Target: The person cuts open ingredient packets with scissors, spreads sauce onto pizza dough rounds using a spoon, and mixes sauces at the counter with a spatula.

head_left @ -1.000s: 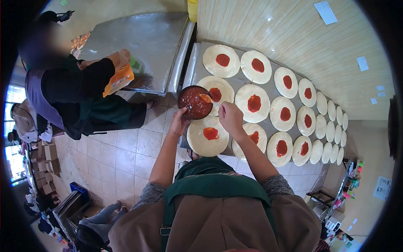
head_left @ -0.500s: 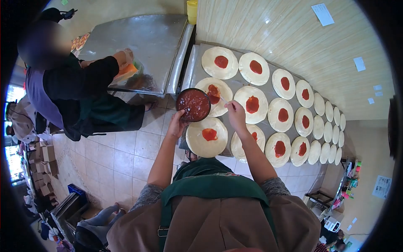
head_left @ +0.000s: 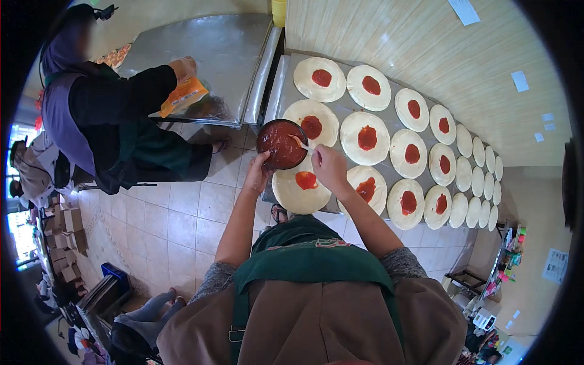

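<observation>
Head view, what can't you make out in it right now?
All in the head view:
- End of the spoon's handle: hidden by the right hand.
- Left hand's fingertips under the bowl: hidden by the bowl.
- Top of the nearest dough round: covered by the bowl and hands.
- Print on the orange packet: too small.
- Topmost wall paper: cut off by the upper edge.
</observation>
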Demonstrator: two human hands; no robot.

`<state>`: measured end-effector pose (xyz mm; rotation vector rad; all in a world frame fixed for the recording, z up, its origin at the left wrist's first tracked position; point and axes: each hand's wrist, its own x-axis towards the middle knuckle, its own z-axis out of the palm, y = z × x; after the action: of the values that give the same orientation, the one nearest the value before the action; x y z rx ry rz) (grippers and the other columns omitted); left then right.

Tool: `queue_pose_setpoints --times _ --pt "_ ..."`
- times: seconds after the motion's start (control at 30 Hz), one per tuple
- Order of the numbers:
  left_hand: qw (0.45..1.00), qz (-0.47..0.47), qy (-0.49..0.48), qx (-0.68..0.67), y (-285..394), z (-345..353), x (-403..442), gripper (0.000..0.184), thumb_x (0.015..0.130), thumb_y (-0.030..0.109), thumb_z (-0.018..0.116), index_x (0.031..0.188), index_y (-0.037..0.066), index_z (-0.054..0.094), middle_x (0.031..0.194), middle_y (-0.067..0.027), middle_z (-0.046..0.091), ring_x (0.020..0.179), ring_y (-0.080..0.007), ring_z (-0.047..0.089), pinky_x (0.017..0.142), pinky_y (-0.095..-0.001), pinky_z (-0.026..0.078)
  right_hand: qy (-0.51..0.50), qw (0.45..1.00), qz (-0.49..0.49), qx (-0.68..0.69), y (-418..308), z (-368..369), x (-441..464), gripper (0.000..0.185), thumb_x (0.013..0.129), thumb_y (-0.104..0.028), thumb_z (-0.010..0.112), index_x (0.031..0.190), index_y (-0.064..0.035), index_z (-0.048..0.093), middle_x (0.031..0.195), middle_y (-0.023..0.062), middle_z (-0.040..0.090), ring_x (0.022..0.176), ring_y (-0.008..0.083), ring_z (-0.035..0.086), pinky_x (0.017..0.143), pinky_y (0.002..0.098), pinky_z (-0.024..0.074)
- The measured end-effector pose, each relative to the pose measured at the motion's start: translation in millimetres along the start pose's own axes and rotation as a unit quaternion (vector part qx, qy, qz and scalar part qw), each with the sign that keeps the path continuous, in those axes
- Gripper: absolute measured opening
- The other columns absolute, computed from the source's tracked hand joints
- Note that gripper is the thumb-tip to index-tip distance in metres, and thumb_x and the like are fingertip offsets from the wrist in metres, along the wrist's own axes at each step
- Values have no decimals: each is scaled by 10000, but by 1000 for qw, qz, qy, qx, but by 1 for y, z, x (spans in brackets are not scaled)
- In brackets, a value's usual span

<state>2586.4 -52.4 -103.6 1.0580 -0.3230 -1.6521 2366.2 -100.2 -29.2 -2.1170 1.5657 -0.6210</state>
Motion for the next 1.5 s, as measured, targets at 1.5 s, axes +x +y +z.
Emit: queue_pose_setpoints --times 1.5 --pt "1000 -2 -4 -30 -47 -45 -96 404 883 304 583 1209 71 530 1165 -59 613 1027 -190 601 878 -365 501 2 962 145 231 23 0 -124 143 880 -158 563 822 -40 618 746 109 610 712 219 582 590 334 451"
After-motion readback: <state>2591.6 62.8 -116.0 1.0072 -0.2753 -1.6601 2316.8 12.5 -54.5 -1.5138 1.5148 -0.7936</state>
